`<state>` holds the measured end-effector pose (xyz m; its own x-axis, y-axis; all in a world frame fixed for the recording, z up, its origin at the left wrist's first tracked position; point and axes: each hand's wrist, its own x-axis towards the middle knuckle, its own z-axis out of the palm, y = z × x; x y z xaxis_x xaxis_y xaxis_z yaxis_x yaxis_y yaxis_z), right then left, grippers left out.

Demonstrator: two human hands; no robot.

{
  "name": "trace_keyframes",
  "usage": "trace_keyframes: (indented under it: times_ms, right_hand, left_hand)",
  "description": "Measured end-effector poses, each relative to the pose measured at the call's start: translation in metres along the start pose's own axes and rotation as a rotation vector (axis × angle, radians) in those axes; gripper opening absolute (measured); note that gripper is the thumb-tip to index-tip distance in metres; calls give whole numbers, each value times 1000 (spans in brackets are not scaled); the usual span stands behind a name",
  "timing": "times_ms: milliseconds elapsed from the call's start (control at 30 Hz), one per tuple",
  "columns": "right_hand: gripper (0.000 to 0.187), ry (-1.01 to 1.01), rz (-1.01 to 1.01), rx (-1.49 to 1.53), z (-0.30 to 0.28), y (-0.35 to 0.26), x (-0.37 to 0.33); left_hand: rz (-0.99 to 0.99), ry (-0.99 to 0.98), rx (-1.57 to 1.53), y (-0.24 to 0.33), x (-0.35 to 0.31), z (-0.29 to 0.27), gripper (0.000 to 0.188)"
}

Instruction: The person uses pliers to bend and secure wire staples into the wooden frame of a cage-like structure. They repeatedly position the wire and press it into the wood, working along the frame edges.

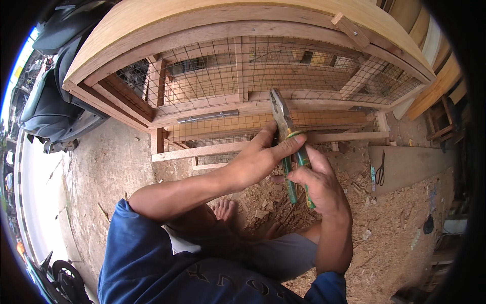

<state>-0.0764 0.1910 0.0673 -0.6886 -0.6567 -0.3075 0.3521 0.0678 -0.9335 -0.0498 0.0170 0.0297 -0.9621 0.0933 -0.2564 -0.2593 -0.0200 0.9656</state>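
Observation:
A pair of pliers [282,112] with green handles points away from me, its metal jaws in front of the lower rail of a wooden frame [202,107]. My right hand [321,182] is wrapped round the green handles. Reaching across from the left, my left hand [260,159] closes on the pliers near the pivot and upper handles. Whether the jaws grip anything is too small to tell. Wire mesh [197,71] fills the frame behind them. Left of the jaws, a long metal hinge [208,116] lies along the rail.
Below the frame is a lower mesh section with a wooden rail [202,152]. A wooden turn-latch [350,29] sits at the upper right. Wood shavings [364,223] cover the floor around my feet. Scissors [380,169] lie on a board [412,164] at right; a motorbike [66,96] stands left.

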Motion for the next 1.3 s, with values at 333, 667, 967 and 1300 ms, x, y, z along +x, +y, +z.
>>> trace_keyframes:
  times_ms: [333, 667, 967, 1300]
  right_hand:
    - [48, 23, 37, -33, 4, -3, 3]
    - [51, -7, 9, 171, 7, -2, 3]
    - [37, 30, 12, 29, 7, -7, 3]
    - [32, 88, 17, 70, 15, -2, 6]
  left_hand:
    - [-38, -4, -36, 11, -2, -4, 104]
    - [-21, -57, -113, 5, -1, -3, 114]
    - [-31, -57, -148, 15, -5, -3, 60]
    - [-45, 0, -76, 19, -9, 0, 63]
